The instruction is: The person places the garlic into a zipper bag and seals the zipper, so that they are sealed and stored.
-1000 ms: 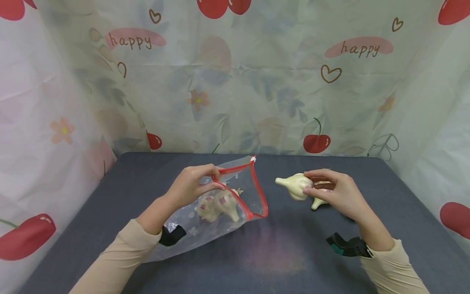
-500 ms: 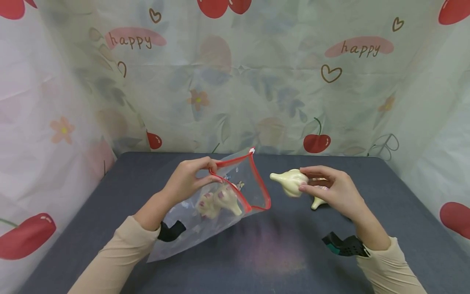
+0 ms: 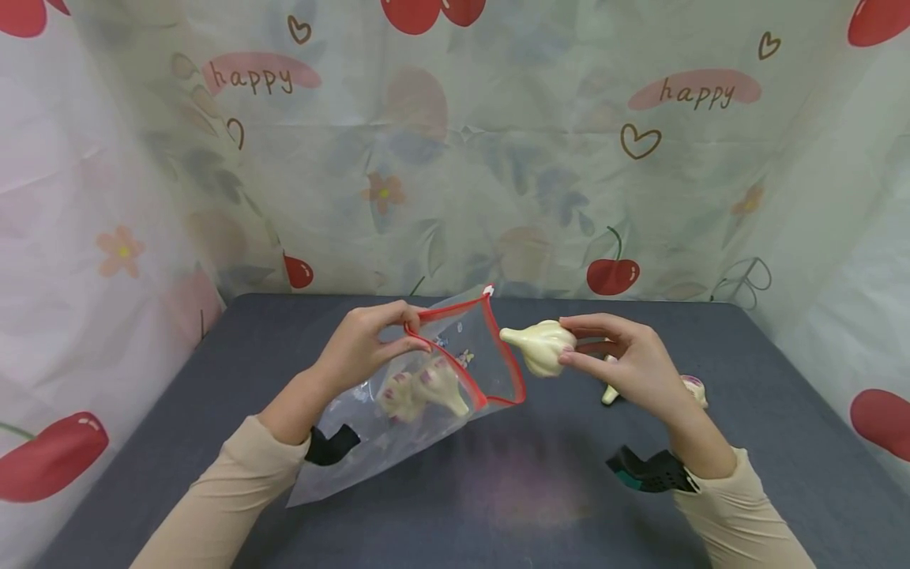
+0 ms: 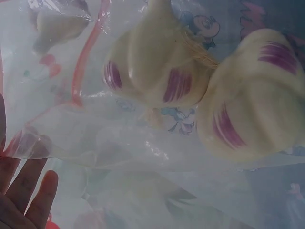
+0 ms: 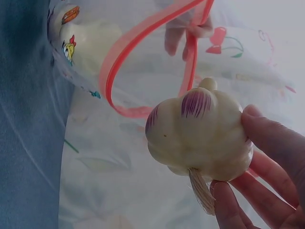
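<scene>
My left hand (image 3: 367,344) pinches the rim of a clear zip bag (image 3: 370,450) edged in red, holding its mouth apart toward the right. Two garlic bulbs lie inside; the left wrist view shows one garlic bulb (image 4: 152,62) beside a second garlic bulb (image 4: 257,100), both with purple streaks. Between thumb and fingers of my right hand (image 3: 633,359) is another garlic bulb (image 3: 543,348), its stem pointing left at the bag's red edge. In the right wrist view its root tuft faces the camera, and the red zip rim (image 5: 114,76) stands just beyond.
Behind my right hand, a partly hidden garlic bulb (image 3: 610,393) rests on the dark table (image 3: 540,514). One more garlic bulb (image 3: 694,389) lies right of my right wrist. A printed curtain (image 3: 462,197) encloses the table at the back and sides.
My right hand has carried the garlic bulb left, up to the bag's mouth, uncovering a bulb on the right. My left hand raised the bag slightly at first, then held nearly still.
</scene>
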The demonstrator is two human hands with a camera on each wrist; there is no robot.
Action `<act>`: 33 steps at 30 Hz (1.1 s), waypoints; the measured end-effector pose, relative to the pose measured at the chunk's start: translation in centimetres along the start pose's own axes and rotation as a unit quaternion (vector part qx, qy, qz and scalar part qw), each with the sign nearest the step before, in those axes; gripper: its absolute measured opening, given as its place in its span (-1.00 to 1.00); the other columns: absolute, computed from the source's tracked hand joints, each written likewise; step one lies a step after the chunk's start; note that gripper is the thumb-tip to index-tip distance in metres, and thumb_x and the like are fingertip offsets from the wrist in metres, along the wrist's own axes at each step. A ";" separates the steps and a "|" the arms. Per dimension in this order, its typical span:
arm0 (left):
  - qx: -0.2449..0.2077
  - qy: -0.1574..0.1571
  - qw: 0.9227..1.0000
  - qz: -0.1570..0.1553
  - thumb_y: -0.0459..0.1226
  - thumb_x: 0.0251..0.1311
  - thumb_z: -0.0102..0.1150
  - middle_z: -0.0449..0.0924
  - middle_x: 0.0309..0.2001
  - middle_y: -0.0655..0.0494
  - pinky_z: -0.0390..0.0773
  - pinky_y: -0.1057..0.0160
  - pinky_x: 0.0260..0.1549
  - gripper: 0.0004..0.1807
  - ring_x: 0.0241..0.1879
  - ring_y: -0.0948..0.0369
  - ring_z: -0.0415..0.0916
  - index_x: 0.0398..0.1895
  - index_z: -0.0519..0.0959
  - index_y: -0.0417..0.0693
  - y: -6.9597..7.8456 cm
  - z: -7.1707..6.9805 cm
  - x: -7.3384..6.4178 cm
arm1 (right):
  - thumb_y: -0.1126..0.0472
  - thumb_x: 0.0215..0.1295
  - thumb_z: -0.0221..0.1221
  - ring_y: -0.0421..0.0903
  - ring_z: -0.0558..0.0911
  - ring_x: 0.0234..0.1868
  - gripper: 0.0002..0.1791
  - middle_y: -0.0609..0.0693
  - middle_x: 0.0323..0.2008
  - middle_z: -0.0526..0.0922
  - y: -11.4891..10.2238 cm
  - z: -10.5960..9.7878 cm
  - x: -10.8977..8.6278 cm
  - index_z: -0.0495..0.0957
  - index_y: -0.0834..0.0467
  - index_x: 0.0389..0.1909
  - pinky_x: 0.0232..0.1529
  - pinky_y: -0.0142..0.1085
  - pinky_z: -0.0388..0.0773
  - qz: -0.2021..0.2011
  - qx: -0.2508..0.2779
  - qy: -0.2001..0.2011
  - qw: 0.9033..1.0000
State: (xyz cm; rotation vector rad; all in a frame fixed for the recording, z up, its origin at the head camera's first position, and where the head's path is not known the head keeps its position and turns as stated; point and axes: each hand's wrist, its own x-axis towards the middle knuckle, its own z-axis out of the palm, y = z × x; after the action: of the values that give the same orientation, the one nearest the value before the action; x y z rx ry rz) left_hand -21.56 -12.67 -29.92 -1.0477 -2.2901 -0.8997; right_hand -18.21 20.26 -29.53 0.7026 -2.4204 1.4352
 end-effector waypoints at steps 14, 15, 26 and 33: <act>-0.004 0.006 1.000 0.003 -0.32 -0.25 0.41 0.64 -0.36 0.10 0.58 0.24 -0.26 -0.71 -0.28 0.22 0.60 -0.52 0.43 -0.05 0.3 -0.4 0.4 | 0.29 0.01 0.31 -0.25 0.65 -0.20 -0.57 -0.04 -0.09 0.62 -0.7 2.0 1.1 0.53 0.15 -0.03 -0.18 -0.40 0.58 -0.033 0.036 -0.035 0.998; -0.003 0.007 1.000 0.004 -0.32 -0.25 0.41 0.64 -0.37 0.10 0.58 0.24 -0.27 -0.70 -0.29 0.23 0.60 -0.52 0.43 -0.05 0.3 -0.4 0.5 | 0.29 0.01 0.32 -0.25 0.64 -0.19 -0.57 -0.03 -0.09 0.62 -0.8 2.2 1.1 0.53 0.16 -0.03 -0.18 -0.39 0.58 -0.032 0.040 -0.036 0.998; 0.002 0.025 1.000 0.016 -0.25 -0.26 0.40 0.58 -0.46 0.15 0.53 0.29 -0.36 -0.71 -0.40 0.29 0.54 -0.50 0.45 -0.06 0.5 -1.2 1.0 | 0.26 -0.01 0.33 -0.19 0.65 -0.20 -0.58 0.07 -0.09 0.62 -1.4 3.6 1.5 0.54 0.15 -0.06 -0.16 -0.35 0.58 -0.033 0.049 -0.047 0.997; -0.012 0.042 0.999 0.016 -0.32 -0.28 0.42 0.59 -0.46 0.14 0.57 0.19 -0.28 -0.71 -0.32 0.23 0.59 -0.52 0.45 -0.08 0.6 -1.8 1.4 | 0.23 0.01 0.32 -0.20 0.64 -0.19 -0.60 0.04 -0.10 0.63 -1.2 4.0 1.6 0.55 0.12 -0.06 -0.15 -0.37 0.57 -0.017 0.042 -0.052 0.998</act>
State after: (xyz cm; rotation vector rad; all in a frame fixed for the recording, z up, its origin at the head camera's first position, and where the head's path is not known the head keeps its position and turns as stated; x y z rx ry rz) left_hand -21.66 -12.96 -27.62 -1.0335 -2.1929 -0.9433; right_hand -18.79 15.86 -29.91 0.8539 -2.4251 1.5295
